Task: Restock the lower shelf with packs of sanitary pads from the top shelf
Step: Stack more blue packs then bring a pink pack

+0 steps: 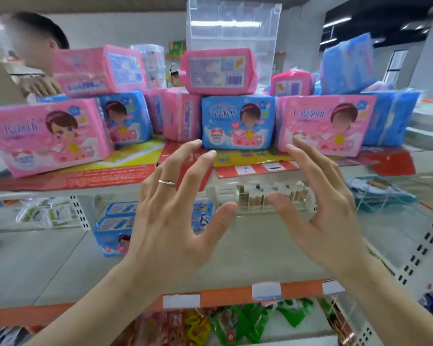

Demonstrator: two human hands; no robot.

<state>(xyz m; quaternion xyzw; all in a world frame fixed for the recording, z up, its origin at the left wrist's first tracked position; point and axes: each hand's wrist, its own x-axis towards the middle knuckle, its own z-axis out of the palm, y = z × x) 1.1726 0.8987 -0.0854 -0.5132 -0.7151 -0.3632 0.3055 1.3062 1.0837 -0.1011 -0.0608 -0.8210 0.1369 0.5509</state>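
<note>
Pink and blue packs of sanitary pads crowd the top shelf (60, 182). A blue pack (238, 122) stands in the middle, with a pink pack (323, 126) to its right and a pink pack (218, 71) lying on top. My left hand (170, 211) and my right hand (318, 211) are raised in front of the blue pack, fingers spread, holding nothing. Neither hand touches a pack. On the lower shelf (235, 250) a small stack of blue packs (113, 228) sits at the left, partly hidden by my left hand.
A clear plastic box (233, 28) stands behind the packs. Another person (38, 46) is beyond the shelf at the top left. A clear divider tray (260, 196) sits at the back of the lower shelf. Green and red snack bags (235, 320) fill the shelf below.
</note>
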